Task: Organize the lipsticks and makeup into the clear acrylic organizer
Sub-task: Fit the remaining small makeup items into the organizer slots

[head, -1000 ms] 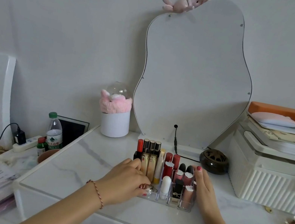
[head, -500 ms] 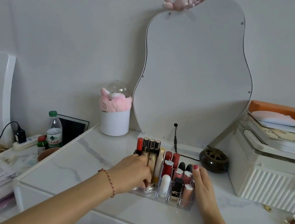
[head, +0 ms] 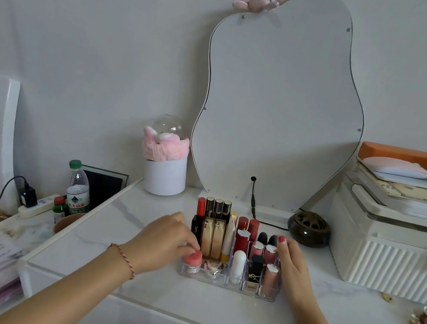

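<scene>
white marble-look desk top (head: pixel 114 233) against a pale wall, with a wavy-edged mirror (head: pixel 280 102) leaning behind a clear organizer (head: pixel 225 284) that serves as the marker for everything else. nearly all its slots are filled: tall lipsticks (head: pixel 217 208) stand upright along its back row, two gold cases (head: pixel 212 237) just ahead of them, and short lipsticks in its right-hand slots. at the organizer's front left corner sits a small pink-capped jar (head: pixel 192 261), upright, with a shiny heart-shaped compact (head: pixel 213 268) in the low tray just right of it. the left hand (head: pixel 164 241) rests against the organizer's left side, fingertips bunched together on the jar's cap; whether they are pinching it or only touching it cannot be told. the right hand (head: pixel 292 267) lies flat along the organizer's right wall, fingers loosely spread and holding nothing, apparently steadying the box. the jar lies directly under the left fingertips and across the whole organizer from the right hand, so the left is plainly the nearer one; its short axis points straight up, so any lift or press would likely run vertically. a dark round burner (head: pixel 308 228) sits behind the organizer's right end, a white cup (head: pixel 165 176) with pink fluff behind its left. the job looks close to finished.
</scene>
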